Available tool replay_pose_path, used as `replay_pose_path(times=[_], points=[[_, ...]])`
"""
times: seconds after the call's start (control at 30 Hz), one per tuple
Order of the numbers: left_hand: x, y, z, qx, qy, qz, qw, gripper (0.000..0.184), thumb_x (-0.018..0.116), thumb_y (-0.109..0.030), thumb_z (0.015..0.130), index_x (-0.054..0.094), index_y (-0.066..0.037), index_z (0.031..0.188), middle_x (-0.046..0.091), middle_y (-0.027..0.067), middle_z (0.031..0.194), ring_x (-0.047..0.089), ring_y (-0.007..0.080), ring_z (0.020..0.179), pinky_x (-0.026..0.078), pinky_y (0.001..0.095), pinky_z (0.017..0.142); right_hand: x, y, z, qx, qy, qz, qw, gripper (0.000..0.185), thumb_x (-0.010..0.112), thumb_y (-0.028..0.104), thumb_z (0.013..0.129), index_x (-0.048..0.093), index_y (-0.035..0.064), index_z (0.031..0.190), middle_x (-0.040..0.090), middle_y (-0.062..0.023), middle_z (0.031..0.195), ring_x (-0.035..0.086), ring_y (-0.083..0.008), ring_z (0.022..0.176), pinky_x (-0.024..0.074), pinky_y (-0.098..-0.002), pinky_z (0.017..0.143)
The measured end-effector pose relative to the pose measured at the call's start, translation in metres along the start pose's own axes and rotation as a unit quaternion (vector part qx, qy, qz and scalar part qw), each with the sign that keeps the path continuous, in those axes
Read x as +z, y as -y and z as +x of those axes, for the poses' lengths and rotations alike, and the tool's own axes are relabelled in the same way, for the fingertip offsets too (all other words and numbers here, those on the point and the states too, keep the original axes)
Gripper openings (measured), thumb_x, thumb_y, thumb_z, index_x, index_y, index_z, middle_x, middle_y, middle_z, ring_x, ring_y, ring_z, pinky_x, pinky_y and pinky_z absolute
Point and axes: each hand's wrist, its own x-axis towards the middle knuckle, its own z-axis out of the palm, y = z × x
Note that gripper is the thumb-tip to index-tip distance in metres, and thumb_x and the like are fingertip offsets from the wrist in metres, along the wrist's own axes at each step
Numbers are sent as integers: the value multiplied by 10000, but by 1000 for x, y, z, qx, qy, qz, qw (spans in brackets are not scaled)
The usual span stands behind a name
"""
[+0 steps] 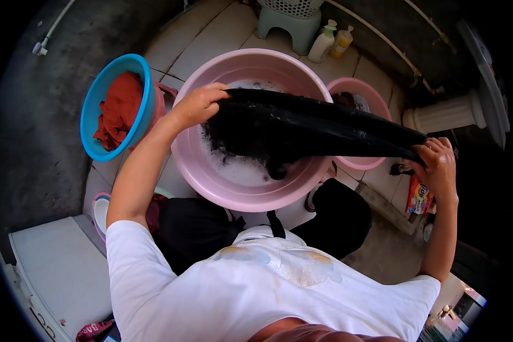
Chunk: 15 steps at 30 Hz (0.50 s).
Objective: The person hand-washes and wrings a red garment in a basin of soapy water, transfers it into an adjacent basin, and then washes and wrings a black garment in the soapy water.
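Note:
A wet black cloth [302,125] is stretched between my two hands above a large pink basin [239,196] of sudsy water [239,171]. At the upper left of the cloth, my left hand [202,105] is closed on one end. Far to the right, my right hand [436,162] grips the other end, beyond the basin's rim. Part of the cloth hangs down into the basin, touching or close to the foam. Its length also passes over a smaller pink basin [376,102], hiding some of it.
On the left, a blue basin [145,108] holds red cloth [122,100]. Two pump bottles [323,43] [342,41] stand by a pale stool [285,23] at the back. A detergent packet [419,196] lies right, near a pedestal [444,117]. A white box [60,262] is lower left.

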Motion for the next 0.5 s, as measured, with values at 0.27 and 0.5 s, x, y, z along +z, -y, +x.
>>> replay_pose_path(times=[0.27, 0.5], points=[[-49, -54, -39, -47, -70, -144, 986, 280, 432, 28, 727, 582, 6, 963, 512, 62, 999, 489, 167, 962, 369, 244, 846, -5, 7, 12, 169, -75, 33, 982, 494, 727, 204, 654, 574, 112, 1114, 628, -99, 806, 578, -258, 788, 412, -342, 771], [-56, -86, -41, -147, -101, -183, 967, 239, 432, 4, 779, 566, 4, 976, 485, 33, 926, 469, 132, 892, 378, 238, 802, -7, -11, 26, 129, -65, 44, 989, 284, 665, 74, 675, 619, 59, 955, 635, -117, 848, 589, -259, 793, 430, -337, 763]])
